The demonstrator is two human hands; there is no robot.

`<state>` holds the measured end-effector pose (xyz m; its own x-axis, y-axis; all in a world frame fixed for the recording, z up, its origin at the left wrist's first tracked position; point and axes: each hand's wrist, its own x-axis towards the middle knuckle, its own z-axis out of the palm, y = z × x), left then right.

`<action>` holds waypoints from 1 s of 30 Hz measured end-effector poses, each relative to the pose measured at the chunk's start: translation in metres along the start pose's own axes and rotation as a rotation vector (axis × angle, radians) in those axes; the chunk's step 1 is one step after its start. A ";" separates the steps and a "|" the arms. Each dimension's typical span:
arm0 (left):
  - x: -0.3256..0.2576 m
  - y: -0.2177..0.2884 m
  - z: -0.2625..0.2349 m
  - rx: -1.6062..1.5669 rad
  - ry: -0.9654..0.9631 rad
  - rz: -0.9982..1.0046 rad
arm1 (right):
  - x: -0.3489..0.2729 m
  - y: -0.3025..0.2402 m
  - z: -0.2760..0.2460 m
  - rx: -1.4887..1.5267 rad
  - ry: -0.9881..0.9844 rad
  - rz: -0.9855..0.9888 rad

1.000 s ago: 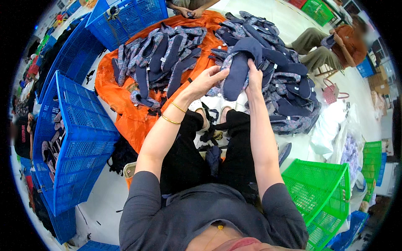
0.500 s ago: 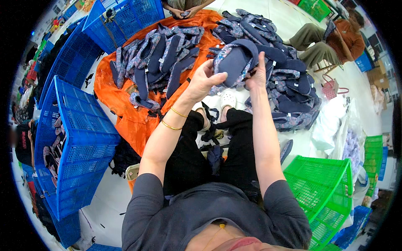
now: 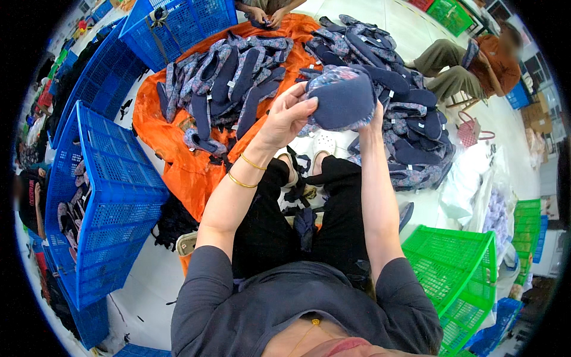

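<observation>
Both hands are up at twelve o'clock, clamped on one dark navy slipper (image 3: 344, 98). The left hand (image 3: 284, 119) pinches its edge with curled fingers, and the right hand (image 3: 373, 116) grips the far side from behind, mostly hidden. At eleven o'clock slippers lie in rows (image 3: 229, 77) on an orange sheet (image 3: 178, 149). At two o'clock sits a big loose heap of slippers (image 3: 410, 119). By my read a good batch is laid out, with plenty left in the heap. A blue crate (image 3: 113, 196) at nine holds a few; a green crate (image 3: 458, 268) stands at four.
</observation>
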<state>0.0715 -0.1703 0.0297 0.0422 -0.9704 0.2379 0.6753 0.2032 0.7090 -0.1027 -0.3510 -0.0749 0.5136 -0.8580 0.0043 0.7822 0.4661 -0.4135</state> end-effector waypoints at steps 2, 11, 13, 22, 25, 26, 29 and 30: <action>0.002 -0.009 -0.009 0.136 0.015 -0.037 | -0.006 0.008 -0.004 0.032 -0.187 -0.048; 0.015 -0.028 -0.045 0.459 0.053 -0.256 | -0.040 -0.003 0.041 -0.051 -0.051 -0.087; 0.017 -0.038 -0.058 0.504 0.063 -0.261 | -0.052 -0.003 0.066 -0.097 -0.017 -0.106; 0.024 -0.083 -0.110 0.841 0.189 0.037 | -0.065 0.024 0.089 -0.533 0.106 -0.486; 0.034 -0.082 -0.131 0.964 0.438 0.141 | -0.086 0.049 0.101 -0.876 -0.014 -0.675; 0.038 -0.076 -0.132 1.034 0.518 0.164 | -0.092 0.057 0.101 -0.940 -0.050 -0.714; 0.035 -0.054 -0.156 1.286 0.413 0.237 | -0.106 0.074 0.116 -1.114 -0.218 -0.756; 0.034 -0.055 -0.150 0.944 0.448 0.120 | -0.107 0.072 0.114 -1.129 -0.210 -0.788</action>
<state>0.1461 -0.2340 -0.1002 0.4692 -0.8578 0.2100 -0.1909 0.1337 0.9725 -0.0611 -0.2011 -0.0016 0.1977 -0.7152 0.6703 0.2342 -0.6296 -0.7408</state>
